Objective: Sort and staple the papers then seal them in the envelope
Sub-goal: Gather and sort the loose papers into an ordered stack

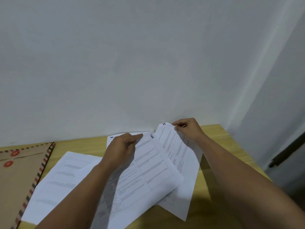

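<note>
Several printed white sheets lie fanned over the wooden table (214,133). My left hand (122,151) rests flat on the sheet marked 1 (148,171), index finger pointing toward its top corner. My right hand (188,129) pinches the top corner of the sheet marked 4 (176,146), which is lifted and curled. A sheet marked 5 (112,138) peeks out behind my left hand. Another sheet (62,176) lies to the left. A brown envelope (19,172) with red string buttons and a striped border lies at the far left. No stapler is in view.
A white wall rises right behind the table's far edge. The table's right edge falls off near a grey wall and a dark bar (287,152) at the right.
</note>
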A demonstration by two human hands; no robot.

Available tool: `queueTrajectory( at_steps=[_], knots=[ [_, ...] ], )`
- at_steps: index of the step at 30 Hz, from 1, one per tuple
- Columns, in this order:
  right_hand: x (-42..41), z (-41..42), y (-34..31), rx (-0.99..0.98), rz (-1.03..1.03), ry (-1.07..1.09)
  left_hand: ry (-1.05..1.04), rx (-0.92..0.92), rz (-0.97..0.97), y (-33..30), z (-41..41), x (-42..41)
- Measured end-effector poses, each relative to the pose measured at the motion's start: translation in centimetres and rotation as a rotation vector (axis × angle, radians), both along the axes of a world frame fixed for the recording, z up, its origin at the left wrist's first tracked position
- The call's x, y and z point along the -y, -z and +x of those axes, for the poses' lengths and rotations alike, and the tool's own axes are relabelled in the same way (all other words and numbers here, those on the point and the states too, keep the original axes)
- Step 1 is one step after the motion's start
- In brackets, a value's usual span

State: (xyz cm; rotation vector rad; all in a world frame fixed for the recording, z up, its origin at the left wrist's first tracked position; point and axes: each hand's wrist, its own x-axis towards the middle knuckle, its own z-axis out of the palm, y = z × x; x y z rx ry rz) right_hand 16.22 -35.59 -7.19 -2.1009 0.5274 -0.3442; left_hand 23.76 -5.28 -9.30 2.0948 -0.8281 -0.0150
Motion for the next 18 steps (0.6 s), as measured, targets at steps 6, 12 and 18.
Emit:
queueTrajectory(
  at_steps=[6,12,18],
  knots=[
    [-0.9,-3.8,-6.1,0.064,-0.044,-0.080,0.032,0.145,-0.044,-4.7,-2.9,-1.3],
    [-4.2,-8.3,-11.8,0.173,-0.002,-0.136,0.004,0.221,-0.119,-10.6,-7.4,-2.9],
    [-9.3,-12.2,-14.5,0.246,0.206,-0.188,-0.037,0.247,-0.211,-14.0,-11.5,-4.5]
  ],
)
